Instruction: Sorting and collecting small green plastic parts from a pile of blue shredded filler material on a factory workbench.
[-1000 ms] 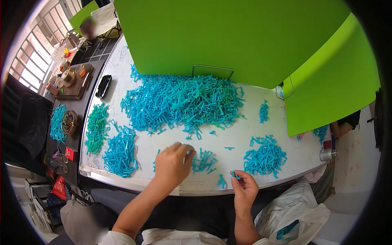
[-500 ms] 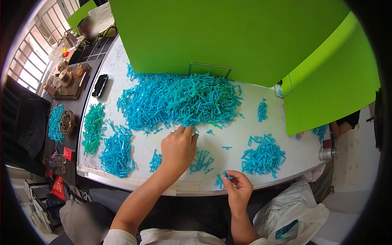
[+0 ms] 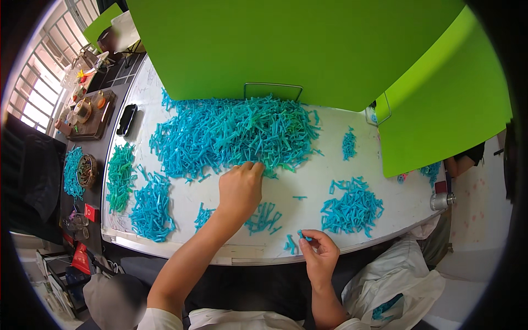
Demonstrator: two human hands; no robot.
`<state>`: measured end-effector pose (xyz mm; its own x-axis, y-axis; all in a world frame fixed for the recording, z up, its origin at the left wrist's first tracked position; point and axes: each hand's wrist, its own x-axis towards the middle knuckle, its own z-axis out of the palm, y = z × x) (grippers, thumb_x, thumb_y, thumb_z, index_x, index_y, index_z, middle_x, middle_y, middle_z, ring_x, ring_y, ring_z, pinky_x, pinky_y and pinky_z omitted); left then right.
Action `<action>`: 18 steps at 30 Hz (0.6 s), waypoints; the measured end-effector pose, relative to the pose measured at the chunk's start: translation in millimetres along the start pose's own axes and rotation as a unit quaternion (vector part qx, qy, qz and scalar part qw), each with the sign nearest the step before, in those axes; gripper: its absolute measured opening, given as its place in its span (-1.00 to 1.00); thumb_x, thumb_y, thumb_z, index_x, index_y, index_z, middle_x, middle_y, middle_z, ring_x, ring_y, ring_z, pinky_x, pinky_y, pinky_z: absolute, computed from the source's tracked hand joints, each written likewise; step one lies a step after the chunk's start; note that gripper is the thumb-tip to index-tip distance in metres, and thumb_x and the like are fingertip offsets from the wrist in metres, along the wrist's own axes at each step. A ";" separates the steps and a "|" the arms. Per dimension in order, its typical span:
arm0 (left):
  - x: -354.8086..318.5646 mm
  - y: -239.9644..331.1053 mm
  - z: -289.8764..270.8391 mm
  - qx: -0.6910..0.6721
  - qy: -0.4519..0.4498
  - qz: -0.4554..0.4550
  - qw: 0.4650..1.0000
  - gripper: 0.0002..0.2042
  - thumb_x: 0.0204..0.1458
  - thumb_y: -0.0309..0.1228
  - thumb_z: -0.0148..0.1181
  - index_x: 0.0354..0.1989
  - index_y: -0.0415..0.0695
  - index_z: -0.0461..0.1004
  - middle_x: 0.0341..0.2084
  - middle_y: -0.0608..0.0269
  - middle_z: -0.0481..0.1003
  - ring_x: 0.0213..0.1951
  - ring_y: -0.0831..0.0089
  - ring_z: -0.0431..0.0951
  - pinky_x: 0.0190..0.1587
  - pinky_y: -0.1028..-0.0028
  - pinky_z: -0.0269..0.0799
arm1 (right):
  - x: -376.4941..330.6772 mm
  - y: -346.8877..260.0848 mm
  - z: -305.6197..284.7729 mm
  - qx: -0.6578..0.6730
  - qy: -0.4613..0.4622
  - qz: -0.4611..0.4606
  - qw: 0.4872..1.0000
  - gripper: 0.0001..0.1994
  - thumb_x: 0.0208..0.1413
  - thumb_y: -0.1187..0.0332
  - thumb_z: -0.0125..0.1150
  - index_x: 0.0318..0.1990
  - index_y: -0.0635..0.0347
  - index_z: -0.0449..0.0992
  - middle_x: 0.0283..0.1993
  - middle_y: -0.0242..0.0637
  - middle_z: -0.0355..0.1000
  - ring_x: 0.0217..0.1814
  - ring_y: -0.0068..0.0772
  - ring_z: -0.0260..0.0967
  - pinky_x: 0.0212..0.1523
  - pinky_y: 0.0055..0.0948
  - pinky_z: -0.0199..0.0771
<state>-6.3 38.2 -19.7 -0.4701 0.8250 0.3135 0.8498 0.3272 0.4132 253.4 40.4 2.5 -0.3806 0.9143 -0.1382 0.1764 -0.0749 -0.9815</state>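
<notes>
My left hand (image 3: 241,190) reaches to the near edge of a large heap of small blue and green plastic pieces (image 3: 220,132). Its fingertips are pinched together and point away from me; whatever is between them is hidden. Close to the table's front edge, my right hand (image 3: 322,256) pinches a small blue plastic piece (image 3: 304,236) between thumb and forefinger. Beside it lie a few loose blue pieces (image 3: 290,245). A sparse group of teal pieces (image 3: 263,218) is spread under my left wrist, and a small blue pile (image 3: 203,216) is partly covered by that forearm.
Separate piles stand on the white table (image 3: 220,247): green (image 3: 119,179) and blue (image 3: 152,209) at left, blue (image 3: 352,208) at right, a small one (image 3: 349,144) behind. A single piece (image 3: 300,197) lies mid-table. Green panels (image 3: 297,49) rise behind; a black tray (image 3: 127,120) sits left.
The view has shifted slightly. My left hand has moved a little right along the heap's edge, and a loose piece beside its fingertips no longer shows separately. My right hand keeps its pinch.
</notes>
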 end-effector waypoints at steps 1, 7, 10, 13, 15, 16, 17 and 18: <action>-2.0 -0.2 -3.8 0.000 0.000 0.000 1.000 -0.82 0.00 -0.44 0.36 -0.19 -0.01 0.65 -0.41 0.22 0.60 -0.41 0.13 0.62 -0.35 0.20 0.52 | 0.0 1.5 -0.4 0.002 -0.003 0.001 1.000 -0.78 0.15 0.65 0.37 -0.04 0.36 0.64 -0.12 -0.32 0.61 -0.23 -0.67 0.47 -0.19 -0.64 0.44; -20.9 4.7 -54.2 -0.046 0.001 -0.032 0.998 -0.70 -0.03 -0.54 0.37 -0.09 0.02 0.71 -0.47 0.21 0.57 -0.46 0.19 0.60 -0.40 0.25 0.49 | 2.3 -5.4 0.7 -0.005 0.031 0.008 0.999 -0.75 0.20 0.63 0.33 0.03 0.37 0.61 -0.09 -0.31 0.56 -0.17 -0.60 0.51 -0.11 -0.61 0.50; -46.1 -1.6 -71.2 -0.082 0.055 -0.070 0.993 -0.76 -0.01 -0.58 0.40 -0.16 -0.02 0.72 -0.51 0.23 0.55 -0.53 0.29 0.56 -0.48 0.34 0.42 | 9.5 -10.7 3.9 0.087 0.021 0.049 0.995 -0.81 0.26 0.59 0.28 0.01 0.36 0.60 -0.08 -0.33 0.51 -0.15 -0.54 0.52 -0.11 -0.61 0.49; -76.3 -4.8 -83.2 -0.116 0.083 -0.120 0.982 -0.83 -0.02 -0.58 0.40 -0.26 -0.04 0.70 -0.55 0.25 0.50 -0.56 0.26 0.52 -0.48 0.31 0.38 | 26.8 -22.0 8.4 0.083 -0.028 0.027 0.996 -0.81 0.22 0.60 0.27 -0.02 0.34 0.59 -0.08 -0.33 0.47 -0.24 -0.54 0.47 -0.20 -0.59 0.46; -98.0 -6.3 -88.4 -0.150 0.085 -0.103 0.980 -0.81 0.00 -0.68 0.38 -0.24 -0.12 0.71 -0.59 0.26 0.47 -0.64 0.46 0.41 -0.58 0.45 0.24 | 46.4 -21.8 11.4 -0.041 -0.052 -0.077 0.995 -0.79 0.17 0.62 0.29 -0.03 0.32 0.59 -0.08 -0.32 0.46 -0.27 -0.55 0.44 -0.23 -0.57 0.45; -108.8 -6.6 -90.2 -0.151 0.087 -0.106 0.979 -0.81 0.00 -0.68 0.38 -0.24 -0.12 0.71 -0.59 0.26 0.47 -0.64 0.46 0.41 -0.58 0.45 0.24 | 56.7 -24.2 15.1 -0.162 -0.071 -0.178 0.968 -0.76 0.12 0.63 0.30 -0.04 0.29 0.59 -0.09 -0.31 0.45 -0.29 -0.56 0.41 -0.26 -0.55 0.44; -117.0 -5.8 -86.6 -0.160 0.078 -0.109 0.978 -0.81 0.00 -0.68 0.38 -0.25 -0.14 0.71 -0.60 0.27 0.44 -0.65 0.48 0.37 -0.58 0.46 0.21 | 63.3 -41.6 24.0 -0.203 -0.086 -0.103 0.970 -0.69 0.02 0.61 0.36 -0.03 0.23 0.61 -0.12 -0.30 0.48 -0.33 -0.50 0.37 -0.26 -0.49 0.45; -125.8 -5.1 -86.8 -0.168 0.074 -0.114 0.976 -0.82 0.00 -0.69 0.38 -0.25 -0.15 0.70 -0.62 0.29 0.41 -0.66 0.51 0.33 -0.59 0.46 0.17 | 72.3 -44.5 35.0 -0.205 -0.088 -0.103 0.969 -0.69 0.02 0.61 0.36 -0.03 0.23 0.61 -0.12 -0.30 0.48 -0.33 -0.50 0.37 -0.26 -0.49 0.45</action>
<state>27.9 -107.3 13.0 -0.6879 0.6654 0.2900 0.6045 0.3040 0.7363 186.3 95.9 31.6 -0.5890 0.8082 -0.0009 0.4127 0.2999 -0.8601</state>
